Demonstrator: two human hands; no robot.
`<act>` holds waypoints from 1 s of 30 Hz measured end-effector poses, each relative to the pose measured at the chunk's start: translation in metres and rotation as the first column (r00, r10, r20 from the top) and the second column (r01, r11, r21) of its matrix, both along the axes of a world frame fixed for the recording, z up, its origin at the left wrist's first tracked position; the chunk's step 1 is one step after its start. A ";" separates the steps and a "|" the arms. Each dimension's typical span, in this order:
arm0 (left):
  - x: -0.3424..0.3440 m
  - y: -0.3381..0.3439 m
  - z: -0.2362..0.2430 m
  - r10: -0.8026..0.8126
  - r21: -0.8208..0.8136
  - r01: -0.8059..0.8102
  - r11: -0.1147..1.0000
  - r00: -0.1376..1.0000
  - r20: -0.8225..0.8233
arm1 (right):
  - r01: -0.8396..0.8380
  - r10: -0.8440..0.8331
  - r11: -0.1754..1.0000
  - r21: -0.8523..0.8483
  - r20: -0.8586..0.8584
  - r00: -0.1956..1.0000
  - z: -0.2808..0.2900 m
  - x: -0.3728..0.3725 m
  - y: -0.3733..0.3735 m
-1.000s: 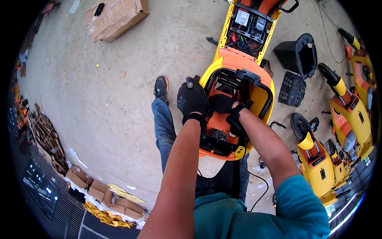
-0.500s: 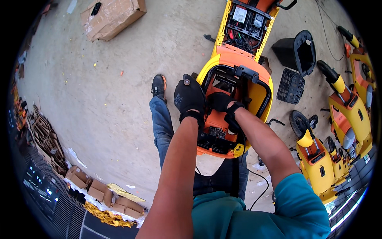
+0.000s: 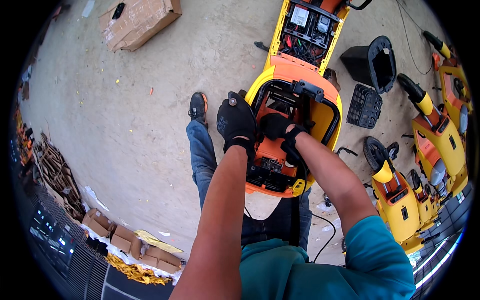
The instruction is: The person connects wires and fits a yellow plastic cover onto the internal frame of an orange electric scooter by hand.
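Both my hands wear black gloves and work at the open compartment of a yellow and orange scooter body [image 3: 306, 75]. My left hand [image 3: 234, 120] is closed at the compartment's left rim, its fingers wrapped round a dark thing with a small round metal end [image 3: 232, 101]; most of that is hidden by the glove. Inside the opening, my right hand [image 3: 275, 126] is curled close beside the left, above the orange inner panel [image 3: 275, 148]. Its fingertips, and anything in them, are hidden. A black rim seal [image 3: 334, 127] lines the opening.
Ahead, the scooter's deck holds exposed wiring [image 3: 302, 42]. To the right lie a black bin [image 3: 360, 64] and a black plastic basket [image 3: 364, 106], with several yellow scooters [image 3: 400, 212] beyond. A cardboard box [image 3: 140, 25] lies at the far left; a black cord [image 3: 327, 240] hangs near my waist.
The whole view has shifted very slightly. Both hands stay at the compartment in almost the same pose; the right has moved a little toward the left.
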State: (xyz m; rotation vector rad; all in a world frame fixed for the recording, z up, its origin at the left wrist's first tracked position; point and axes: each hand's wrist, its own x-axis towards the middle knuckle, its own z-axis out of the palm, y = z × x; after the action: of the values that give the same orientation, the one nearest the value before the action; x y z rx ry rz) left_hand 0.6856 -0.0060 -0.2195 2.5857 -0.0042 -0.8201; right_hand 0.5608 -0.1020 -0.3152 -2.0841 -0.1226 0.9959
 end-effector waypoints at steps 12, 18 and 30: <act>-0.001 0.006 -0.003 -0.037 -0.010 0.037 0.999 0.999 0.034 | 0.273 -0.266 0.943 0.187 -0.064 0.962 -0.006 -0.004 0.005; 0.002 -0.004 0.008 -0.036 0.036 0.037 0.999 0.999 -0.029 | 0.228 -0.180 0.918 0.325 -0.169 0.969 0.002 0.004 -0.008; -0.004 -0.010 0.009 -0.048 0.182 0.048 0.982 0.999 -0.004 | -0.029 0.040 0.997 -0.067 0.160 0.986 -0.084 -0.058 0.013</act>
State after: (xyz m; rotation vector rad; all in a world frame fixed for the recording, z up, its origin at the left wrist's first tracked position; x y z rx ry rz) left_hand 0.6819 -0.0157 -0.2103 2.7670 0.0088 -0.8746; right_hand 0.5031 -0.0893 -0.3994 -2.2275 -0.2119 0.8612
